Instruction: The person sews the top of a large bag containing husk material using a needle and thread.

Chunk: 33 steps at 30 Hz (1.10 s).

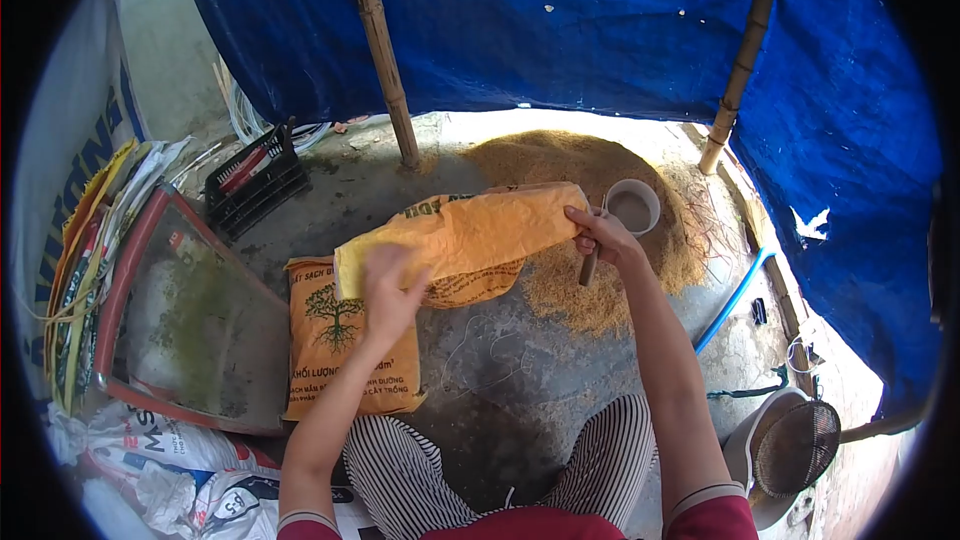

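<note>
An orange woven plastic sack [500, 225] stretches between my hands, its yellow end [348, 268] on the left. My right hand [605, 237] grips the sack's right end. The same hand also has a tool with a brown handle [588, 268], its other end hidden by the fingers and sack. My left hand [388, 275] lies over the yellow end, its fingers smeared by motion. Below it on the floor rests a printed orange bag [355, 360] with a tree picture. A white round tub [634, 206] stands in the grain-coloured heap [560, 290] beyond my right hand.
Blue tarp [550, 30] and bamboo poles [380, 50] border the work area. At left are a black crate [255, 180], a red-framed panel [200, 320] and white sacks [170, 450]. A blue hose [735, 300], bucket [745, 440] and sieve [797, 447] lie right.
</note>
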Motion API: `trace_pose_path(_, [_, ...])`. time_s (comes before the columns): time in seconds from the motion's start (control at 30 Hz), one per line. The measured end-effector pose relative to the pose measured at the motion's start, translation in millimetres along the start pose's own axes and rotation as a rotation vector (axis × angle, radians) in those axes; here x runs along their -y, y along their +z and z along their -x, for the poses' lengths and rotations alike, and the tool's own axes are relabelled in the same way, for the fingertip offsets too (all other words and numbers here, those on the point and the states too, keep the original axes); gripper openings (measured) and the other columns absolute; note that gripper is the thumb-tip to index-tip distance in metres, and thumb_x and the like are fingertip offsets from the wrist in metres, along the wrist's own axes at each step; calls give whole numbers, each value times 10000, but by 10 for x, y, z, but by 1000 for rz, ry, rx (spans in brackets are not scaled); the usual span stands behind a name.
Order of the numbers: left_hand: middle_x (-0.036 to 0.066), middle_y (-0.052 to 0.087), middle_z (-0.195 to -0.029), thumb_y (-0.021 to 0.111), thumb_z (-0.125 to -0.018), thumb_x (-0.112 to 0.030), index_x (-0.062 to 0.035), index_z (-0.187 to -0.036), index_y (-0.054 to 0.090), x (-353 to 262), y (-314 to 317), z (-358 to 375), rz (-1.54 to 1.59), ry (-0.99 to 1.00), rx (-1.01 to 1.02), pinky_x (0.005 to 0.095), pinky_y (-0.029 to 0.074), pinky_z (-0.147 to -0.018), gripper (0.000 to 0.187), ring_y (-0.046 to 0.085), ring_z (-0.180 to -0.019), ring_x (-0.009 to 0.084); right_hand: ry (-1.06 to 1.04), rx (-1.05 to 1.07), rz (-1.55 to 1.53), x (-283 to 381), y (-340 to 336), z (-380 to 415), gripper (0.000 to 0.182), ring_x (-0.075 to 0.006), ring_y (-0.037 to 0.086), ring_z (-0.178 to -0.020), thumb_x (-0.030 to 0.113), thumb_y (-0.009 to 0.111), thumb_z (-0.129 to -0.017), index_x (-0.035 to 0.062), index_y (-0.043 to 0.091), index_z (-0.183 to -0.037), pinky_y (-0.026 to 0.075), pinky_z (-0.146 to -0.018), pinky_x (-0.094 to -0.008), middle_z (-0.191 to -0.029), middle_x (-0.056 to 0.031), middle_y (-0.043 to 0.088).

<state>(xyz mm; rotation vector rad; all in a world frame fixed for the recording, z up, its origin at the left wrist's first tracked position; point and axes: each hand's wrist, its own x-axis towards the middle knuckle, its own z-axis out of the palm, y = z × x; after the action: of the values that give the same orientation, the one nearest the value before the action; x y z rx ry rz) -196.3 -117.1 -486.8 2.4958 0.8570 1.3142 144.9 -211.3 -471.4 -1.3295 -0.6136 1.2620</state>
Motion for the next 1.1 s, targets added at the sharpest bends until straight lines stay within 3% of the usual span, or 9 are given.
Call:
trace_pose_path(0.13, [189,450,-1290,706,-773,-283,-11,-1280,441,542,-257,-65,-224,-342,-262,450,356,-970,634,507,-1078,316,14,5,47,-77,-141,146,255,-73,352,-453,266,666,-849,103,496,-749,295,-437,-249,-568,31,415])
trace_pose_path(0.2, [228,287,-1410,688,-804,-311,15,-1343,325,820,-222,20,106,-840,-92,431,402,-950,727,497,-1126,339,56,47,84,-75,-252,241,267,-74,350,-449,290,656,-854,104,497,-749,292,-436,-248,-559,33,408])
trace_pose_path(0.23, [210,414,-1336,648,-843,-298,29,-1360,306,349,-510,-187,354,-1140,140,365,427,-949,701,476,-1181,321,103,85,117,-70,-322,283,280,-76,348,-445,315,645,-860,105,497,-749,289,-435,-247,-549,35,402])
trace_pose_path(0.37, [240,412,-1321,628,-866,-220,62,-1398,172,1110,-287,305,1273,-1338,497,348,476,-903,755,501,-1160,268,216,227,-140,-94,-673,297,503,-79,328,-429,557,567,-835,55,561,-834,282,-424,-226,-540,59,378])
trace_pose_path(0.47, [226,380,-1355,676,-820,-143,83,-1395,119,848,-337,347,1124,-1255,332,349,489,-887,832,532,-1115,287,245,45,-213,65,-685,231,657,-78,329,-428,610,560,-808,-16,585,-1007,317,-433,-200,-532,77,362])
trace_pose_path(0.5, [226,380,-1355,676,-820,-143,83,-1395,119,746,-365,336,1127,-1254,329,349,489,-887,832,532,-1115,287,246,79,-110,28,-795,99,744,-94,511,-541,590,590,-797,-53,521,-1163,434,-509,-178,-667,38,529])
trace_pose_path(0.6, [225,397,-1333,670,-813,-80,31,-1419,53,381,-468,280,1241,-1307,145,363,486,-892,872,526,-1115,289,201,32,365,98,-395,144,714,-145,620,-848,525,642,-788,-47,491,-1188,521,-710,-220,-967,-56,622])
trace_pose_path(0.73, [208,448,-1273,626,-841,-67,-46,-1436,47,286,-504,219,1094,-1130,100,379,489,-883,830,521,-1121,283,129,21,129,62,-245,51,583,-174,611,-971,271,735,-775,-2,470,-1216,504,-886,-298,-1097,-89,604])
trace_pose_path(1.1, [138,564,-1133,572,-874,-77,21,-1239,466,871,-391,262,1365,-1290,246,354,502,-837,393,565,-1030,222,-150,-12,408,48,-126,188,443,-159,619,-839,325,708,-793,-41,594,-1014,533,-725,-283,-912,-109,644])
